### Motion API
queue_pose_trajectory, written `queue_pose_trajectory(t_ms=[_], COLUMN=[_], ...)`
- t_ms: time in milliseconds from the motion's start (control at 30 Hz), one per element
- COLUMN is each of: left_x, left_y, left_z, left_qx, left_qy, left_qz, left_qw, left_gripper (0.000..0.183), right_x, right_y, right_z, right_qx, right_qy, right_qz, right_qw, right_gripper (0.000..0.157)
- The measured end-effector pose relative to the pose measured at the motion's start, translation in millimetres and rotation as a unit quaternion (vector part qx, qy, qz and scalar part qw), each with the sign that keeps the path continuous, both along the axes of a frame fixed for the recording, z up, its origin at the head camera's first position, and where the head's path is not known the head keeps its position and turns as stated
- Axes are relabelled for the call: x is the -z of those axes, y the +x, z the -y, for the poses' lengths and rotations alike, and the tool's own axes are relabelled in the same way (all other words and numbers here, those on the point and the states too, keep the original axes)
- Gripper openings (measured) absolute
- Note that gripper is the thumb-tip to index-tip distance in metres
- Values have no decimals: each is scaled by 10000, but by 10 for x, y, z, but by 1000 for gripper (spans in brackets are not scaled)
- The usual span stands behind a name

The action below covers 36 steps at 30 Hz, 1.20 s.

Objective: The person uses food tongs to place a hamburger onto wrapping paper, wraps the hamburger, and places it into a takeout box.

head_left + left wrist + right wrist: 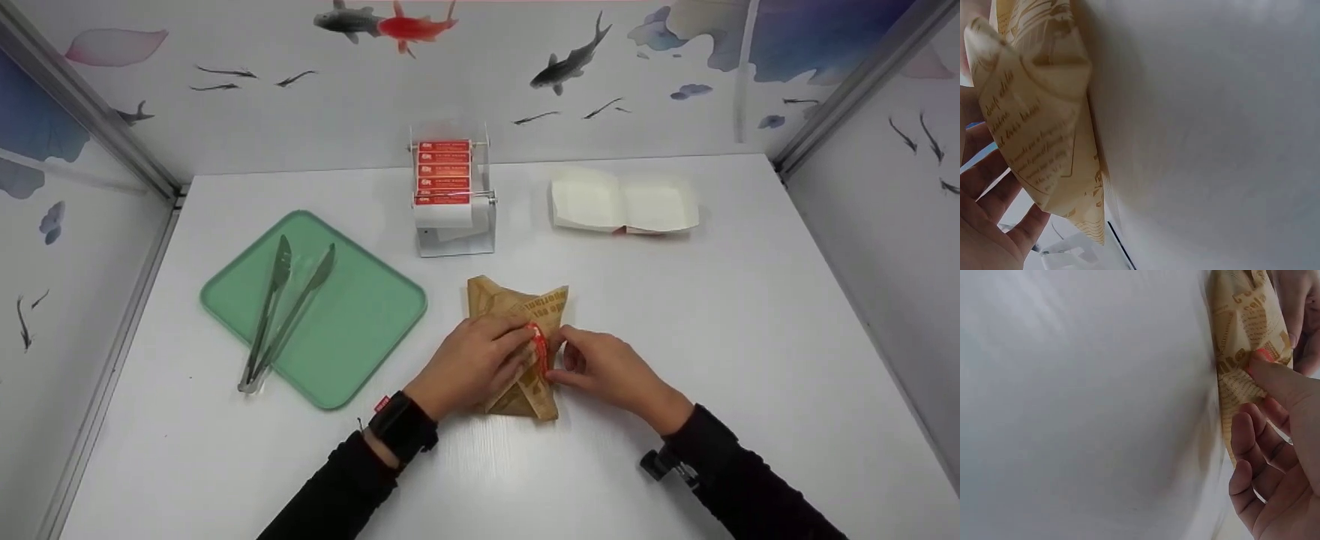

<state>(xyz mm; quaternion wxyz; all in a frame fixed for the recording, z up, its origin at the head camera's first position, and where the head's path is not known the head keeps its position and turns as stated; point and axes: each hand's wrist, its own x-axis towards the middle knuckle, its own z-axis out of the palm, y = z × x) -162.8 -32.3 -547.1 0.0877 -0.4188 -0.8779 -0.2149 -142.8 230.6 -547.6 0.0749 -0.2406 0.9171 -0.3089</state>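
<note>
A parcel (pixel 517 300) wrapped in brown printed paper, its corners pointed, lies on the white table. A red sticker (pixel 540 349) runs across its folded flap. My left hand (pixel 476 360) rests over the parcel's left part, fingertips beside the sticker. From the right, my right hand (pixel 607 367) presses the sticker's edge with thumb and forefinger. In the right wrist view the thumb (pixel 1275 377) lies on the red sticker (pixel 1264 354), while the other fingers bend loosely. The left wrist view shows the parcel's side (pixel 1033 124) with left fingers spread behind it.
A green tray (pixel 360 330) with metal tongs (pixel 270 315) across it lies at left. Behind the parcel stands a dispenser (pixel 484 232) with a roll of red labels (pixel 442 169). An open white paper box (pixel 622 202) sits at the back right. Printed walls (pixel 480 90) enclose the table (pixel 765 300).
</note>
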Motion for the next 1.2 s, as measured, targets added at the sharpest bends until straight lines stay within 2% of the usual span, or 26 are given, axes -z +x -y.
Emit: queue_pose_trajectory(t_ms=[100,200,367,467,567,733,967,1100,1200], left_x=[-4,-12,-7,-7,-10,-7,-9,-7,-6], left_y=[4,8,11,16,20,32,54,66,75], left_z=[10,16,0,-1,10,32,81,124,156], left_qx=[-14,-46,-69,-76,-88,-90,-133,-185,-223], left_qy=[8,-21,-42,-25,-45,-32,-28,-146,-234], left_qz=[-26,15,26,28,81,105,61,78,96], left_qw=[10000,10000,10000,10000,9999,9999,9999,9997,9994], left_gripper=[34,34,32,32,33,34,34,36,40], right_x=[-22,-104,-208,-259,-285,-237,-157,-156,-164], right_y=[-109,-306,-694,-876,-1034,-1263,-1407,-1398,-1353], right_z=[-18,-118,-409,-552,-599,-510,-364,-333,-342], right_qx=[20,327,1310,1699,1848,1743,1730,1851,2037], right_qy=[-119,-324,-226,33,288,701,1076,1099,1157], right_qz=[311,576,206,37,72,249,602,622,617], right_qw=[9994,9973,9909,9854,9823,9819,9772,9746,9702], right_gripper=[27,24,24,31,42,54,56,53,58])
